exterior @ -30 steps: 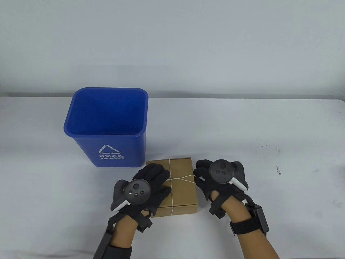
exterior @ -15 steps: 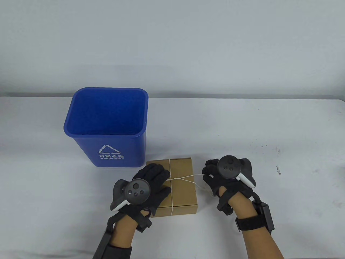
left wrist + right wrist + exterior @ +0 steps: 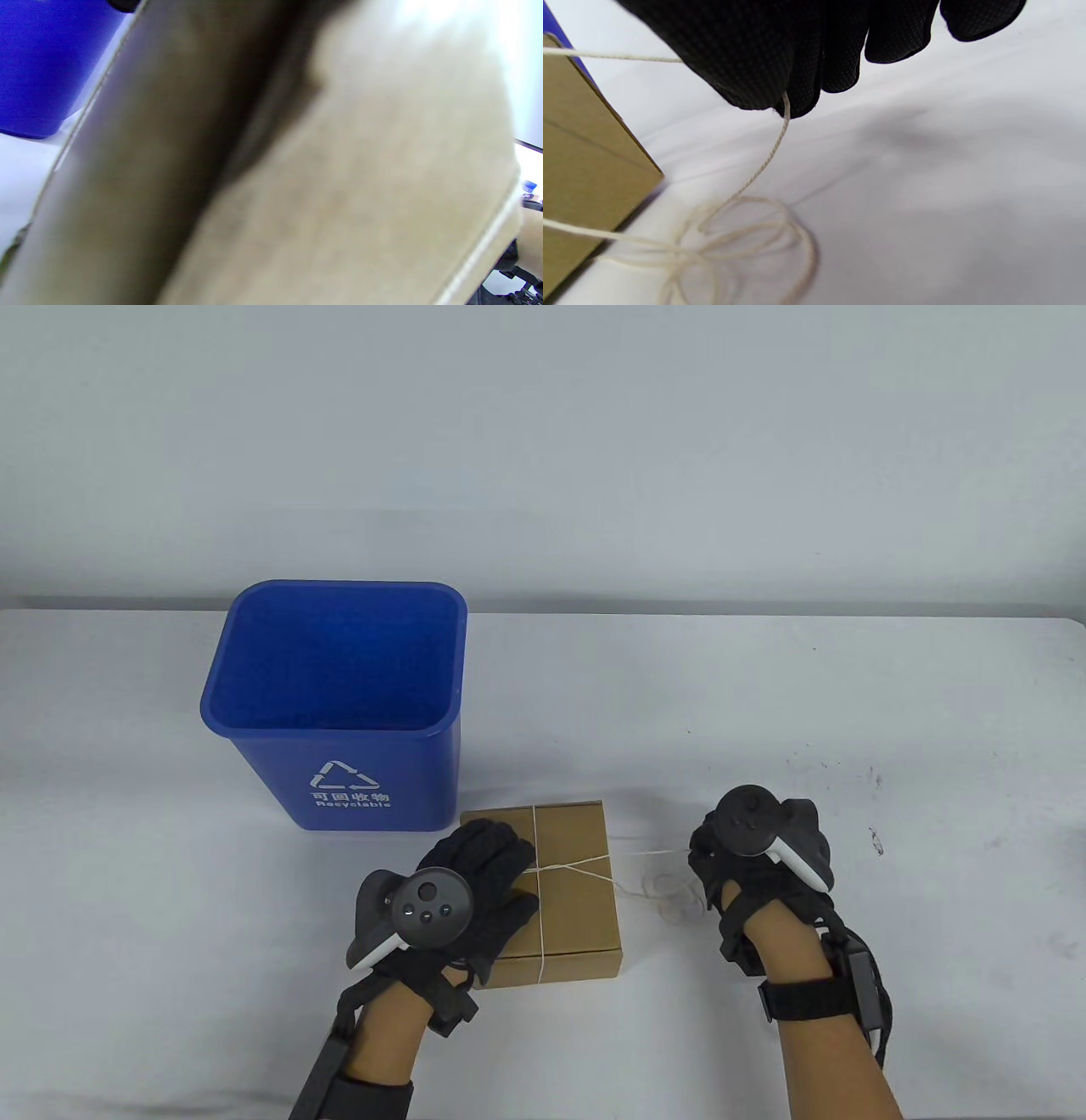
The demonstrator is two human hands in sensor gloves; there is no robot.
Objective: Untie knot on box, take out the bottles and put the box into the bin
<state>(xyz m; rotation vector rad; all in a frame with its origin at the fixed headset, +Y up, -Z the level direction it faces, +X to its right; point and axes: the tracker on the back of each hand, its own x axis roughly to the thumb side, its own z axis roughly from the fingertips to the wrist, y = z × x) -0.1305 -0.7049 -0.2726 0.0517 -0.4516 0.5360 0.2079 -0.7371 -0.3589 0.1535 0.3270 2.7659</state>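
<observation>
A brown cardboard box point(image 3: 573, 899) tied with pale string point(image 3: 577, 866) lies on the table in front of the blue bin point(image 3: 339, 712). My left hand point(image 3: 479, 869) lies flat on the box's left half, fingers spread, pressing it down. My right hand point(image 3: 708, 857) is to the right of the box, off it, and pinches the string's end, which stretches taut from the knot. In the right wrist view the fingers point(image 3: 797, 63) grip the string point(image 3: 763, 161), and loose coils lie on the table below beside the box point(image 3: 581, 169). The left wrist view is filled by blurred cardboard point(image 3: 339, 190). No bottles are visible.
The blue recycling bin stands upright and open, just behind and left of the box. The white table point(image 3: 848, 712) stretches to the right and behind, with a few dark specks point(image 3: 874, 840) on it.
My right hand has moved to the right, away from the box, drawing the string out longer. Loose coils now lie on the table. The left hand and the box have stayed put.
</observation>
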